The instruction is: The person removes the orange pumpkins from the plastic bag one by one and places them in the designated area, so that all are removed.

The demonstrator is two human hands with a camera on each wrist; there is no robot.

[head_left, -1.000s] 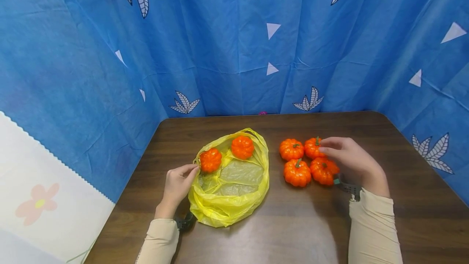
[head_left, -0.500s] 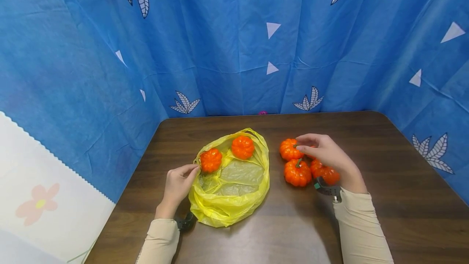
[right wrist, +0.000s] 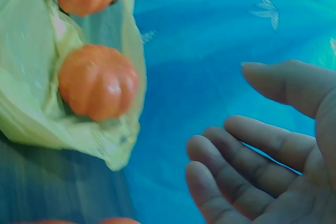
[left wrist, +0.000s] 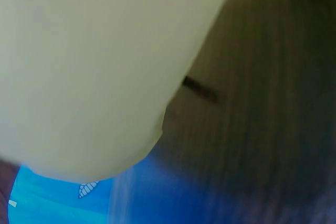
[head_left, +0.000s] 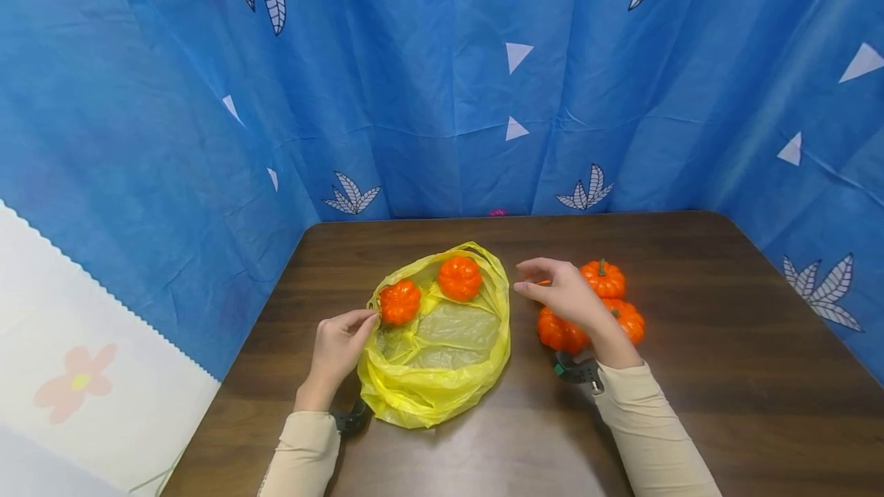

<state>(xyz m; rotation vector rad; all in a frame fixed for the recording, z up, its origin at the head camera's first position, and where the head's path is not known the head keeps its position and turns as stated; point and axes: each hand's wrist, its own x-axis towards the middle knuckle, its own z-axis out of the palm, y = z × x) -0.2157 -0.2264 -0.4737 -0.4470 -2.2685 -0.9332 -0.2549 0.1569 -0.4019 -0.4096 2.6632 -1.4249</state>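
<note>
In the head view, my left hand (head_left: 338, 347) pinches the left rim of a yellow plastic bag (head_left: 431, 390) spread wide at its mouth. Two small orange pumpkins lie inside: one pumpkin (head_left: 400, 302) by my left fingertips, another pumpkin (head_left: 460, 278) at the back. My right hand (head_left: 562, 294) hovers just right of the bag, over the several pumpkins on the table. Its fingers are loosely bent and hold nothing, as the hand (right wrist: 262, 166) in the right wrist view shows. Of those pumpkins, the far right one (head_left: 603, 279) shows best; my right hand partly covers others. A sleeve fills most of the left wrist view.
The brown wooden table (head_left: 483, 459) carries everything. A blue curtain (head_left: 442, 98) with leaf prints hangs along its back and sides. White cloth (head_left: 83, 328) with a flower print lies at the left. A dark wrist strap (head_left: 576, 370) is on the right wrist.
My right hand has moved left across the loose pumpkins toward the bag, uncovering the far right one. My left hand keeps its place on the rim. Both bagged pumpkins stay put.
</note>
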